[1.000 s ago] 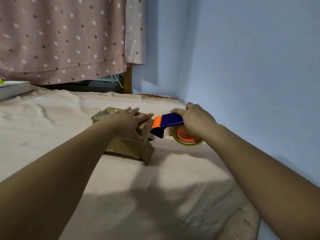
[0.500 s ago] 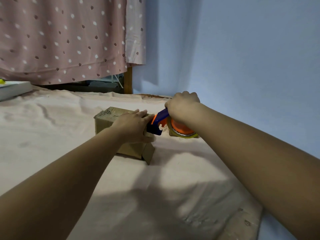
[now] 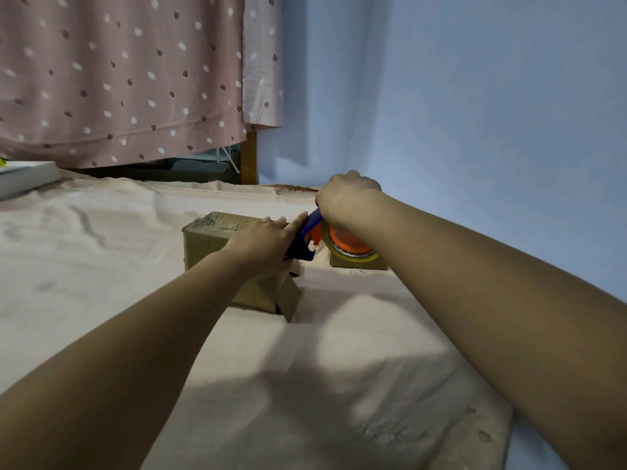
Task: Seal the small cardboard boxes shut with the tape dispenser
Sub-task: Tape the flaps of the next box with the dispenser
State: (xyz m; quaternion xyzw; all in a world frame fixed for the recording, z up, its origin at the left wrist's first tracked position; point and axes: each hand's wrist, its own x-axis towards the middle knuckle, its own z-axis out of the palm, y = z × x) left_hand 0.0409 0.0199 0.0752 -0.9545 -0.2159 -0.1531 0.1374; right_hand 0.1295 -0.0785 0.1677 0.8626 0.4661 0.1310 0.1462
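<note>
One tape dispenser (nose down-left) toward box

Dim cool indoor light, broad soft shadows across the bedsheet, wide-angle stretching at edges

- Under left hand: box, on sheet.
- Just right of left hand, under right hand: dispenser.
- Below right hand, behind dispenser: second box.
</note>
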